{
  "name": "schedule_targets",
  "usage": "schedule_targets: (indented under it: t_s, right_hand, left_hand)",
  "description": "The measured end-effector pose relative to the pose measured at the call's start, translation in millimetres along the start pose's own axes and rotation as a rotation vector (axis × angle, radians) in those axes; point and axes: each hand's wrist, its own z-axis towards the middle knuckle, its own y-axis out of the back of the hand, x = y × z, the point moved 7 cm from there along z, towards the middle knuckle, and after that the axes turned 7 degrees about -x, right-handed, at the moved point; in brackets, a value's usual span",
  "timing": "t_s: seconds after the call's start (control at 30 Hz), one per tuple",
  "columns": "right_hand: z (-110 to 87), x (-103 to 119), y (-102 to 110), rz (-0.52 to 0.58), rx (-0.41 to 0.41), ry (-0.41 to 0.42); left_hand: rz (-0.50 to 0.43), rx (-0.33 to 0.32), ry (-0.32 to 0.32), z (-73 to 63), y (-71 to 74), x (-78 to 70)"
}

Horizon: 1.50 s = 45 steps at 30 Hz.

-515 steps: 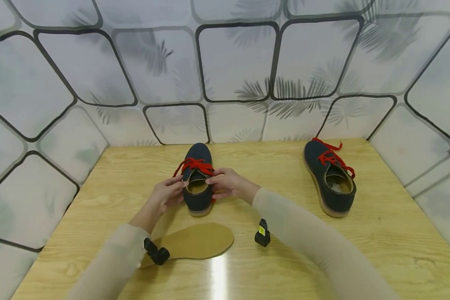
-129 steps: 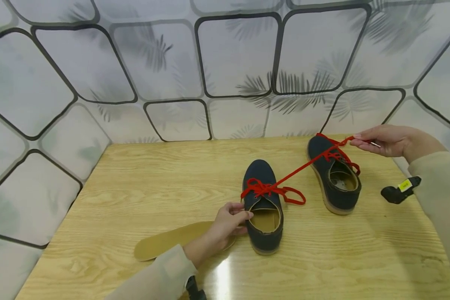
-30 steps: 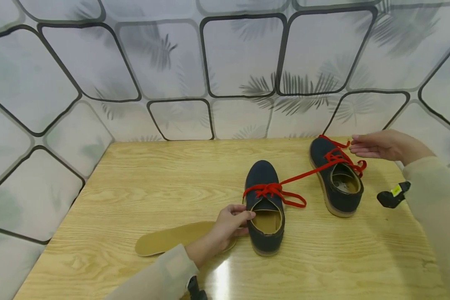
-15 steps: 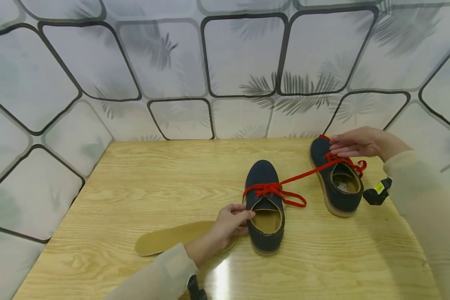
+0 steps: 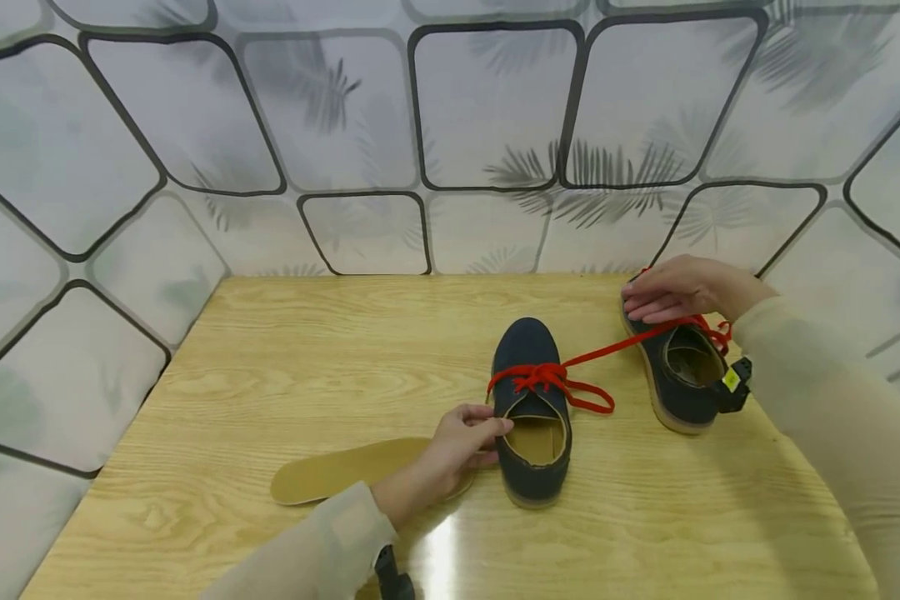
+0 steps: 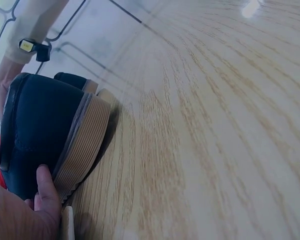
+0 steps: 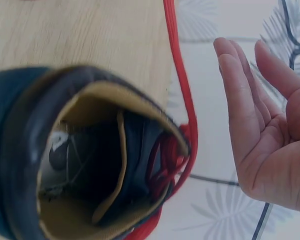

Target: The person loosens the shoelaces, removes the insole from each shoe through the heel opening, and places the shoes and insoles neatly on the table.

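Note:
A navy shoe (image 5: 534, 483) with a red lace (image 5: 546, 375) tied over its tongue stands mid-table, toe pointing away. My left hand (image 5: 450, 454) grips its left side, thumb at the collar's rim and fingers along the outer wall; the left wrist view shows a finger (image 6: 47, 187) pressing just above the ribbed sole. One lace end stretches right across a second navy shoe (image 5: 667, 392). Over that shoe's toe, my right hand (image 5: 686, 287) hovers with straight fingers, holding nothing; in the right wrist view the hand (image 7: 270, 135) is beside the shoe's opening, palm visible.
A tan insole (image 5: 330, 477) lies on the wooden table (image 5: 307, 358) at left, partly under my left forearm. Patterned panels (image 5: 487, 108) close off the back and both sides. A loose lace loop (image 5: 592, 398) lies right of the nearer shoe.
The nearer shoe was farther left, held by both hands, at first. Later my right hand pulled its lace rightward, then let go. Just now that hand moved left over the second shoe.

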Motion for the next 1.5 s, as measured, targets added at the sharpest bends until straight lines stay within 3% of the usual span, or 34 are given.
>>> schedule_targets:
  t_s: [0.6,0.9,1.5]
  right_hand:
    - [23.2,22.7,-68.0,-0.296,0.011,0.088]
    - [27.1,43.1,-115.9,-0.478,0.09,0.134]
    - [24.7,37.7,-175.2,-0.833,0.195,0.141]
  left_hand:
    - [0.022,0.002,0.014,2.4,0.8,-0.1]
    - [0.037,0.011,0.022,2.0,-0.7,-3.2]
    - [0.039,0.017,0.034,4.5,-0.8,0.2]
